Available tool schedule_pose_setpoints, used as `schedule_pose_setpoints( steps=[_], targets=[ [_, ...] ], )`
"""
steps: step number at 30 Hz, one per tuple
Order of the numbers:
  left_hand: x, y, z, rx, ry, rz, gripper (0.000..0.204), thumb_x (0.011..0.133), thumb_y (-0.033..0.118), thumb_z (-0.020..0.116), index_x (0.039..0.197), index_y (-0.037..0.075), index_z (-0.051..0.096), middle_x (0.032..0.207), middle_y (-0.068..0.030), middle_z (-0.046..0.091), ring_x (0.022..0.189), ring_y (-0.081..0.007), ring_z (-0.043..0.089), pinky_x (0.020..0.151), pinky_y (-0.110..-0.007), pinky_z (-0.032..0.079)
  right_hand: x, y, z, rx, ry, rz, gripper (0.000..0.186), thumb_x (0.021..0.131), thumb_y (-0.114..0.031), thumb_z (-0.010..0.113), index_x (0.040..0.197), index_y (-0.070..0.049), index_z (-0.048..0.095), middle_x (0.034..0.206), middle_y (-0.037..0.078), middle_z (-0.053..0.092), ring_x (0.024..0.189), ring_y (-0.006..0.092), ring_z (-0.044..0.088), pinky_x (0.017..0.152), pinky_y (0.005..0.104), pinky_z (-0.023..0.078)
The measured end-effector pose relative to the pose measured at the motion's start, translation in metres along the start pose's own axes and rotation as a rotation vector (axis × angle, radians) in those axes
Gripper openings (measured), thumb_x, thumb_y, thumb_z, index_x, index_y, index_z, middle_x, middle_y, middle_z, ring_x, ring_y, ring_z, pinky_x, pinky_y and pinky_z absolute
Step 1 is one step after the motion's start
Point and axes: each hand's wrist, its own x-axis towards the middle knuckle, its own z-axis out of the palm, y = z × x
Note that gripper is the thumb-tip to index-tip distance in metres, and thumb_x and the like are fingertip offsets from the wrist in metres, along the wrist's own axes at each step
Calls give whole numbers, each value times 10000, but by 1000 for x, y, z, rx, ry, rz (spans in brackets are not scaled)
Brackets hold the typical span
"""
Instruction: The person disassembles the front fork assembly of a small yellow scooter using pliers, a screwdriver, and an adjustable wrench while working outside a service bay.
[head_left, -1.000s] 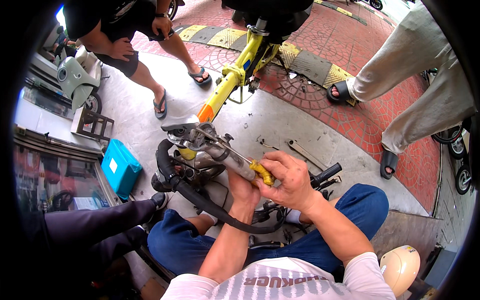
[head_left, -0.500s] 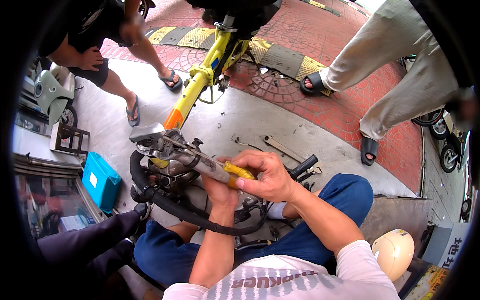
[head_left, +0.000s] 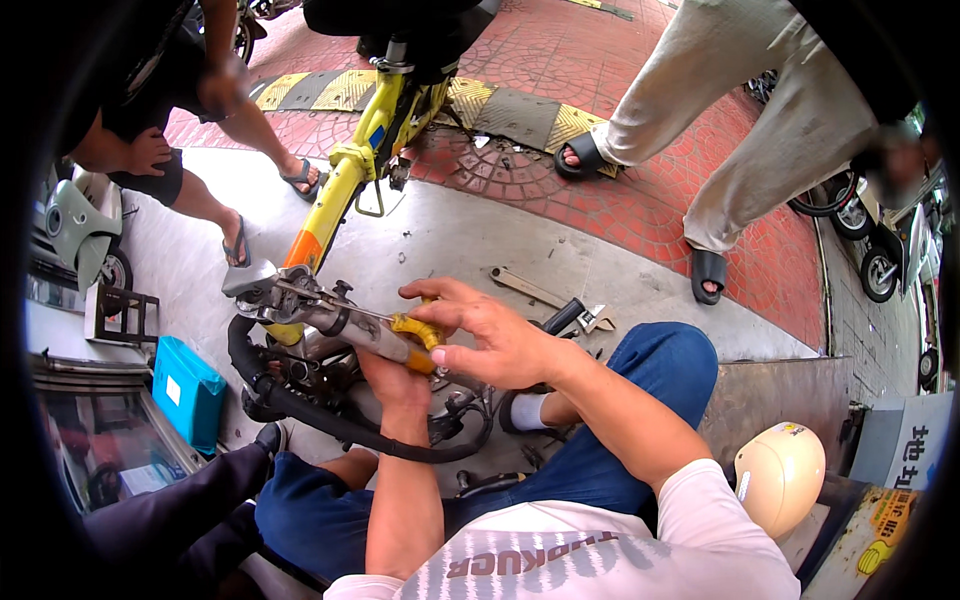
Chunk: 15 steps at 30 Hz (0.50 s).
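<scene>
My left hand is wrapped around the underside of a grey metal tube, part of a folding bike's frame or stem; its fingers are mostly hidden behind the tube. A yellow ridged handle with a thin metal shaft, like a screwdriver, lies along the tube's upper side. My right hand grips this handle loosely, thumb at its near end and forefinger lifted off. A dark clamp with a black knob sits on the tube. Beyond it stretches the bike's yellow and orange frame.
Black-wrapped cable loops below the tube. A wrench and other tools lie on the floor. People in sandals stand left and right. A blue box is at left, a cream helmet at right.
The whole scene has shifted left in view as my head turned. My right forefinger has lifted away from the yellow handle, and the right hand has opened somewhat. My left hand keeps its hold.
</scene>
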Motion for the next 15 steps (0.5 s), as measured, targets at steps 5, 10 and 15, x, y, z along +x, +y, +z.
schedule_pose_setpoints(
  steps=[5, 10, 15],
  targets=[
    [5, 6, -1, 46, -46, -5, 518, 1084, 534, 359, 1249, 93, 574, 1221, -73, 645, 1139, -227, 642, 973, -402, 531, 4, -3, -1, -98, -53, 48, 482, 929, -132, 667, 1368, 52, 588, 1504, 182, 508, 1312, 393, 562, 1097, 467, 474],
    [4, 10, -13, 134, 12, 69, 545, 1096, 594, 386, 1289, 126, 588, 1133, -52, 692, 1037, -205, 678, 921, -391, 540, 24, -14, -6, -333, -190, -32, 451, 955, -158, 701, 1356, 7, 581, 1452, 191, 568, 1321, 394, 559, 1111, 461, 454],
    [4, -8, -12, 307, 39, -39, 717, 1045, 723, 372, 1228, 98, 672, 1061, -90, 711, 984, -247, 675, 854, -392, 526, 27, -33, -10, -462, -287, 179, 480, 922, -51, 728, 1375, -8, 576, 1454, 192, 588, 1317, 346, 583, 1115, 411, 447]
  ],
)
